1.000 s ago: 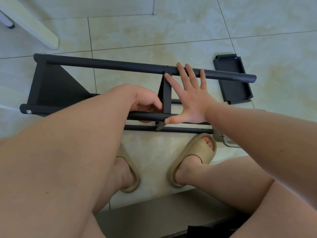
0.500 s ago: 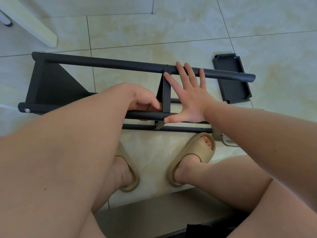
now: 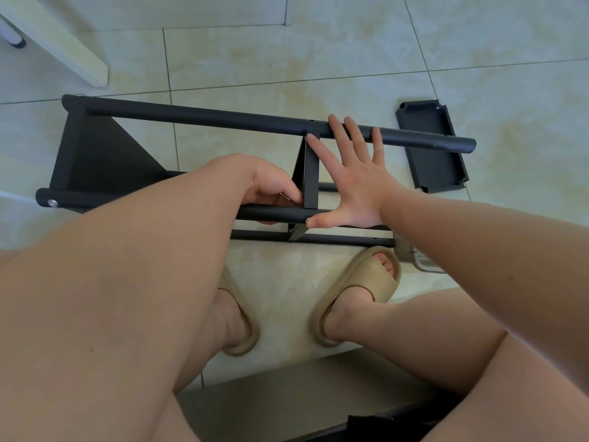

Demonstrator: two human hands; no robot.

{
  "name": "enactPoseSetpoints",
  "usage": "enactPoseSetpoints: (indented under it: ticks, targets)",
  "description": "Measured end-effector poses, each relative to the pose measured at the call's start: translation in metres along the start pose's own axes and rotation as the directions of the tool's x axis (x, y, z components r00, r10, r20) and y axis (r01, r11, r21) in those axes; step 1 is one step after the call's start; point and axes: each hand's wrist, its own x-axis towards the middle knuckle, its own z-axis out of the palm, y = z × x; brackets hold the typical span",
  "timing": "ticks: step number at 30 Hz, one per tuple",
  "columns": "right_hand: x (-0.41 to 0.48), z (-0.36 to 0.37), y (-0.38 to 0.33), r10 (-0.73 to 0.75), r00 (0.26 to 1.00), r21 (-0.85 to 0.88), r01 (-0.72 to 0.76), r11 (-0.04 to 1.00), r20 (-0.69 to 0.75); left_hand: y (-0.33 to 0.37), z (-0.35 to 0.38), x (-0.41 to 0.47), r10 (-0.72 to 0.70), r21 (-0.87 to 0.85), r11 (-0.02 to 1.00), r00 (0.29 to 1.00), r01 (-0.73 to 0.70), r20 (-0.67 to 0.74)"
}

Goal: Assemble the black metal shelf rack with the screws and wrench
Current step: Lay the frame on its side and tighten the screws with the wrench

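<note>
The black rack [image 3: 334,240] lies on its side on the tiled floor [image 3: 350,43]. The middle panel [image 3: 309,173], standing between its two upper poles, looks to be the piece being fitted.

The right hand [image 3: 357,183] presses flat against the right face of that panel, its grip open. Its straight fingers [image 3: 338,129] reach onto the far pole [image 3: 207,118] just beyond the panel's top edge, and the thumb lies on the near pole [image 3: 271,214] at the panel's lower corner. Spanning both poles this way seems meant to hold the panel square and stop it sliding along them while it is fastened.

Just left of the panel, the left hand [image 3: 271,188] has its grip closed round the near pole, thumb above and fingertips showing beneath it. A thin glint sits by its fingers, but I cannot tell whether that is a screw or the wrench. I judge that this hand works at the joint where panel meets pole.

Far to the left of the middle panel, an end panel [image 3: 95,154] is already in place, with a screw [image 3: 52,203] seated in the tip of the near pole. Well to the right of the middle panel, a loose panel [image 3: 430,148] lies flat on the floor, apart from the frame, so the job seems roughly midway. Between the middle panel and the person, two sandals [image 3: 366,291] rest on the floor.
</note>
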Motion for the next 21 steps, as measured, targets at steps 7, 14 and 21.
enactPoseSetpoints:
  ticks: [7, 14, 21]
  targets:
    - [0.0001, -0.0010, 0.0000, -0.003, 1.000, -0.003, 0.003, 1.000, 0.004, -0.0011, -0.0005, 0.0021, 0.003, -0.047, 0.999, 1.000, -0.002, 0.009]
    - [0.0002, -0.0005, -0.0002, -0.004, 1.000, -0.006, 0.004, 1.000, 0.004, -0.0012, -0.0002, 0.0036, -0.014, -0.006, 1.000, 1.000, 0.013, -0.025]
    - [0.0004, -0.0003, 0.0002, 0.000, 1.000, -0.008, 0.000, 1.000, -0.001, -0.0016, -0.0019, -0.0006, 0.013, -0.038, 0.999, 1.000, -0.012, 0.020]
